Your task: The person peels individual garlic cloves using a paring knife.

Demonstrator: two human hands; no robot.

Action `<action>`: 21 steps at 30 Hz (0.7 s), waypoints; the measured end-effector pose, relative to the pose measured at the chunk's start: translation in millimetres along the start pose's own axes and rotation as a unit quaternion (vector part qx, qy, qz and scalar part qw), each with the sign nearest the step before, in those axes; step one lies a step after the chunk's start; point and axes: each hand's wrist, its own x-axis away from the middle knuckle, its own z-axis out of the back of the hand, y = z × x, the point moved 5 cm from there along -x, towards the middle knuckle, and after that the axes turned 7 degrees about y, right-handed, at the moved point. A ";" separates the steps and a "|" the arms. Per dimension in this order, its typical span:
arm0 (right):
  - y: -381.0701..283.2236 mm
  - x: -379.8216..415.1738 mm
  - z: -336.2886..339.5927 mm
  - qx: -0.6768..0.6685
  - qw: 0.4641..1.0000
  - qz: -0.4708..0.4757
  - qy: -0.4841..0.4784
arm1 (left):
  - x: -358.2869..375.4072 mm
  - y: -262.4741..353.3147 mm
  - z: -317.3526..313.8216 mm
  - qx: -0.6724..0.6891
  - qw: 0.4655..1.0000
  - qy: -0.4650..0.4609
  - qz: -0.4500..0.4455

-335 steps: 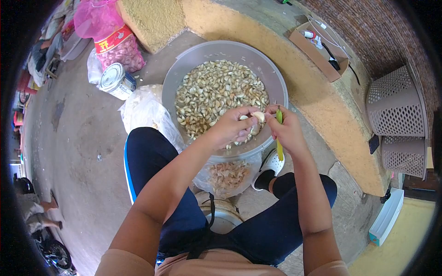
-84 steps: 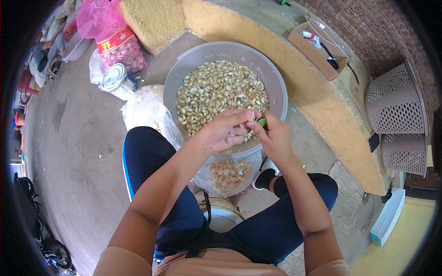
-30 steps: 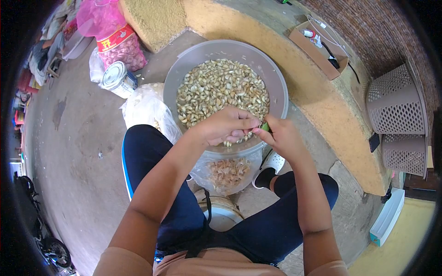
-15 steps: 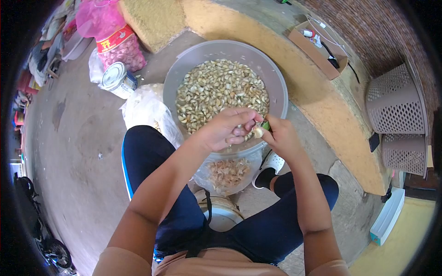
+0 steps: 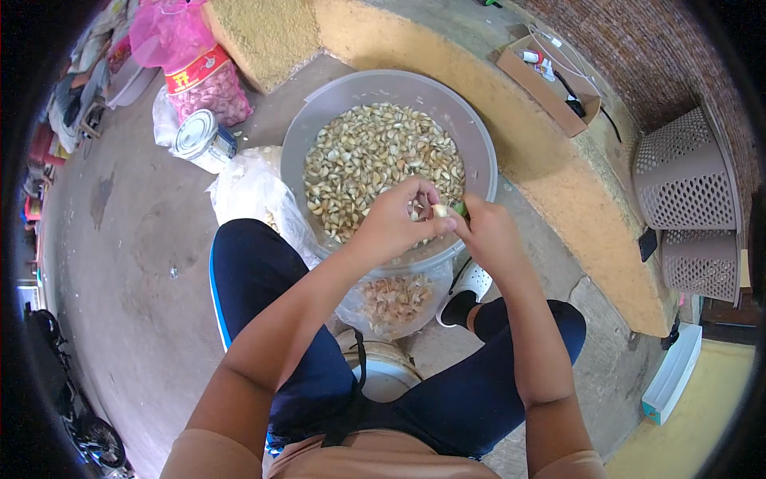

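Note:
A large grey tub (image 5: pixel 291 152) holds a mass of pale garlic cloves (image 5: pixel 375 160). Over its near right edge, my left hand (image 5: pixel 404 217) pinches a clove (image 5: pixel 440 211) between thumb and fingers. Touching it from the right, my right hand (image 5: pixel 485 229) is closed round a small green-handled tool (image 5: pixel 459 208); its blade cannot be made out. Just below the tub, a clear plastic bag (image 5: pixel 431 299) contains dry brown and pinkish peelings (image 5: pixel 395 300).
A white plastic bag (image 5: pixel 259 191) leans at the tub's left side, near a metal can (image 5: pixel 206 140) and a pink net sack (image 5: pixel 209 92). A low yellow ledge (image 5: pixel 542 172) runs behind and right, bearing a cardboard box (image 5: pixel 542 88). A white bucket (image 5: pixel 383 375) stands between my knees.
My left hand has turned and its fingers have closed on the clove, which was at my right thumb before. The right hand has shifted slightly.

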 end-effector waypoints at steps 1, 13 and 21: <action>-0.9 0.0 -0.1 0.013 1.000 -0.005 -0.003 | -0.4 0.8 0.4 -0.009 1.000 0.001 -0.002; 1.4 0.6 -3.0 0.025 0.996 -0.066 -0.048 | -4.5 -4.5 6.4 -0.092 0.996 0.008 0.001; 0.4 1.4 -2.5 0.015 0.994 -0.077 -0.077 | -2.8 -9.1 4.7 -0.062 0.991 -0.032 0.112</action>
